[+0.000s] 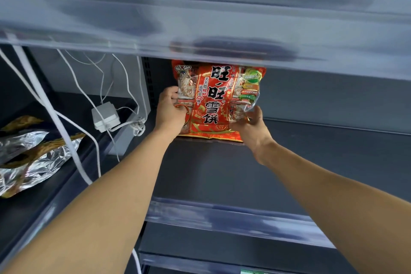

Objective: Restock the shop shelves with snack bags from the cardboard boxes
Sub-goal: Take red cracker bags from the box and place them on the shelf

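A large red snack bag [216, 100] with black characters stands upright at the back of a dark grey shelf [311, 162], its bottom edge on the shelf board. My left hand [169, 110] grips the bag's left edge with curled fingers. Over on the lower right corner, my right hand [252, 125] pinches the bag. The bag's top is hidden behind the clear price rail of the shelf above [200, 35]. No cardboard box is in view.
Silver and gold foil bags [29, 158] lie on the neighbouring shelf at the left. White cables and a white adapter box [105, 115] hang between the two shelf bays. A clear rail [222, 216] fronts the shelf I reach into.
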A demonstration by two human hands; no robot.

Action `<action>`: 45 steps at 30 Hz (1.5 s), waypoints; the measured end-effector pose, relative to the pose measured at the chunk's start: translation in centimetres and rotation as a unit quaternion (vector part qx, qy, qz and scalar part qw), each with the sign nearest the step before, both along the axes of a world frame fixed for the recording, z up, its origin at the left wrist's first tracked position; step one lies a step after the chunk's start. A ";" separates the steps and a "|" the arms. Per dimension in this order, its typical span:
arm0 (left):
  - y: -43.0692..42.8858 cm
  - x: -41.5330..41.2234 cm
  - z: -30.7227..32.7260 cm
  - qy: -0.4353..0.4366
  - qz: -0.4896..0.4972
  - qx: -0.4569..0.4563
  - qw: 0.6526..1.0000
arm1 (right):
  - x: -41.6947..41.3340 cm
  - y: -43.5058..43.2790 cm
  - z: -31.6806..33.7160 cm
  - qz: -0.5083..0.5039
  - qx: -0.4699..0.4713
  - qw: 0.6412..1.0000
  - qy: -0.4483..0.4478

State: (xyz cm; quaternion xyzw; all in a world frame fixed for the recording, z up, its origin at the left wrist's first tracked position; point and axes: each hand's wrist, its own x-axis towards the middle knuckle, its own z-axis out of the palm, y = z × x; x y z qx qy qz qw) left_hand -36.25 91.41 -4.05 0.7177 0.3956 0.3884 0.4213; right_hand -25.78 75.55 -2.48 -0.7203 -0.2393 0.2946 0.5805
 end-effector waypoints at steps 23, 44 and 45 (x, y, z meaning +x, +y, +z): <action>-14.5 -4.3 4.7 0.190 -0.128 0.108 0.967 | -2.9 -11.1 3.3 0.108 -0.186 0.898 -0.384; -67.5 21.0 13.1 0.218 -0.533 0.249 0.779 | 16.7 -70.1 10.2 -0.132 -0.407 0.826 -0.368; -70.1 22.3 12.6 0.226 -0.541 0.238 0.774 | 17.7 -72.7 10.0 -0.139 -0.423 0.824 -0.350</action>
